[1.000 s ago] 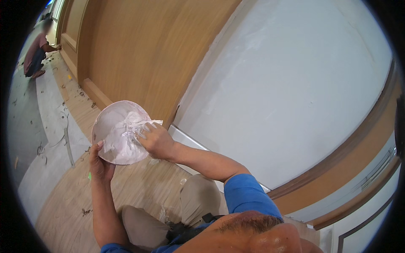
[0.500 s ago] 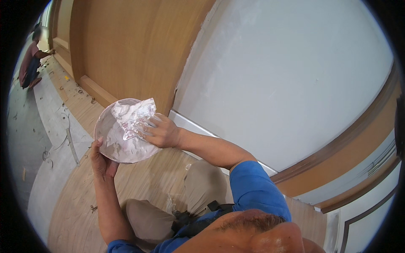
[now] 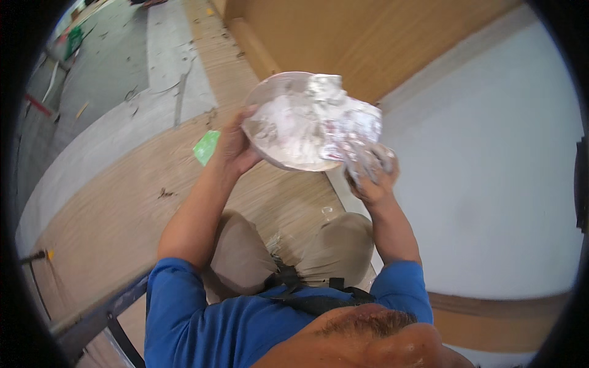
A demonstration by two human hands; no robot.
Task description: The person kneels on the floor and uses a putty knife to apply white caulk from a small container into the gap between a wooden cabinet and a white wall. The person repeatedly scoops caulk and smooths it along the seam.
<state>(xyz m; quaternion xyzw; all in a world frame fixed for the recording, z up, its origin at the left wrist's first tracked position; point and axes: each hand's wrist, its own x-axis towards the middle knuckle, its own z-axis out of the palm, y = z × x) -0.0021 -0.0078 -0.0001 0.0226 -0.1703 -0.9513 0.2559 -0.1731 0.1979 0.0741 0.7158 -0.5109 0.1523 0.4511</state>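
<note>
Seen from above, looking down past blue sleeves and tan trousers. To the right, a broad white wall panel point(image 3: 491, 184), smooth and bare, bordered above by a wooden panel point(image 3: 368, 37) and below by a wooden trim strip point(image 3: 491, 306). To the left, a wood-grain floor point(image 3: 104, 221) running diagonally, open and unobstructed beside the knees, edged farther left by a grey concrete strip point(image 3: 110, 73) strewn with small debris. Near the lower left rim, a dark metal bar point(image 3: 104, 313). At centre top, held up between the two walls' meeting edge and the floor, a round shallow pan point(image 3: 288, 129) smeared with white plaster. Left hand point(image 3: 233, 147) clamped on the pan's left rim, thumb over the edge. Right hand point(image 3: 371, 175) closed around a crumpled silvery wrapper point(image 3: 346, 122) draped over the pan's right side, fingers gripped tight beneath it. Hands apart, one at each side of the pan. Just beside the left wrist, on the floor, a small green scrap point(image 3: 206, 147).
</note>
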